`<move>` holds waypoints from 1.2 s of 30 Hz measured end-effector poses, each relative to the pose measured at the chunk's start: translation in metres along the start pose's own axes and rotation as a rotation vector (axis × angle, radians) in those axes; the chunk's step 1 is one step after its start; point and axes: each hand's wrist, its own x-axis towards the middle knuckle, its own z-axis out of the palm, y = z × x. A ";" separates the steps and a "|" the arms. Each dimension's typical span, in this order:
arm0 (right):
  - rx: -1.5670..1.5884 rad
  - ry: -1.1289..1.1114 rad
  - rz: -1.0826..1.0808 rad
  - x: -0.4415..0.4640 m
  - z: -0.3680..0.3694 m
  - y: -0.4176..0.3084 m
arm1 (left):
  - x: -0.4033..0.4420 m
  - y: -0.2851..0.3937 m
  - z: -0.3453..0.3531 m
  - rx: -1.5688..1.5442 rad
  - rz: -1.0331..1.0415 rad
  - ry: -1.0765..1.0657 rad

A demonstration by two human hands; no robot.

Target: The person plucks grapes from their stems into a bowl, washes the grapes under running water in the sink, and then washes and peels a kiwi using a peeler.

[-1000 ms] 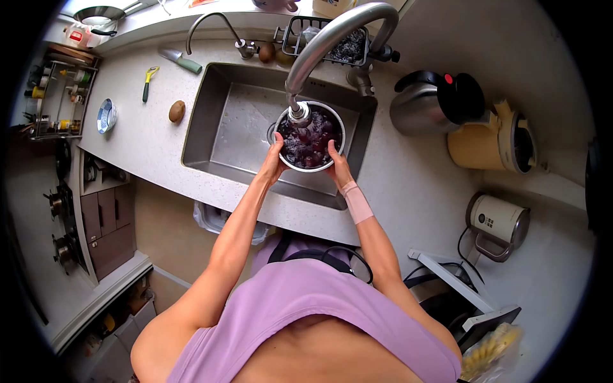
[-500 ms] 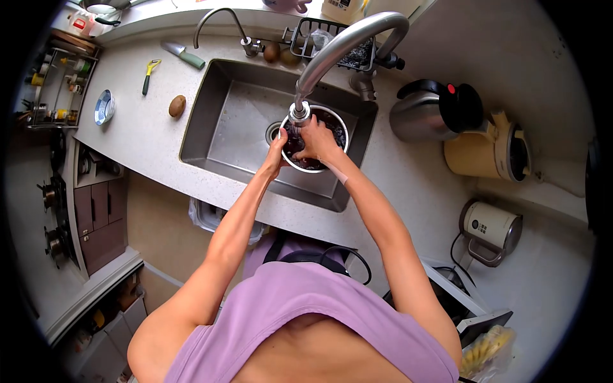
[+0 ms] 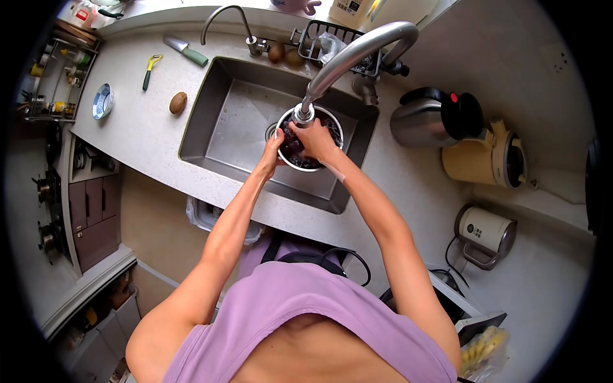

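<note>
Dark fruit (image 3: 292,143) sits in the bowl (image 3: 341,137) beneath the faucet (image 3: 354,48). My right hand (image 3: 315,138) dips among it, fingers partly hidden, their grip unclear; my left hand (image 3: 273,152) clasps the bowl's side, fingers just outside the fruit.

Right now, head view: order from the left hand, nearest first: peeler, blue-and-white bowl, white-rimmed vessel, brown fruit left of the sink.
From left hand:
1. White-rimmed vessel: in its grasp.
2. Brown fruit: counter, left.
3. Peeler: farther left.
4. Blue-and-white bowl: farthest left.
</note>
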 end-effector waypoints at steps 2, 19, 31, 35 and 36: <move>0.229 0.143 -0.082 0.019 0.042 0.019 | 0.001 0.000 -0.005 0.010 0.002 0.013; 0.306 0.228 -0.213 -0.005 -0.002 -0.005 | 0.000 0.002 -0.009 0.044 0.024 -0.002; 0.955 0.949 0.624 -0.044 -0.015 0.051 | -0.001 0.007 -0.011 -0.056 0.035 0.005; 0.796 0.800 0.654 -0.017 -0.030 0.068 | -0.003 0.008 -0.009 -0.045 0.025 0.005; 0.745 0.828 0.675 -0.005 -0.036 0.067 | -0.003 0.008 -0.010 -0.037 0.023 -0.001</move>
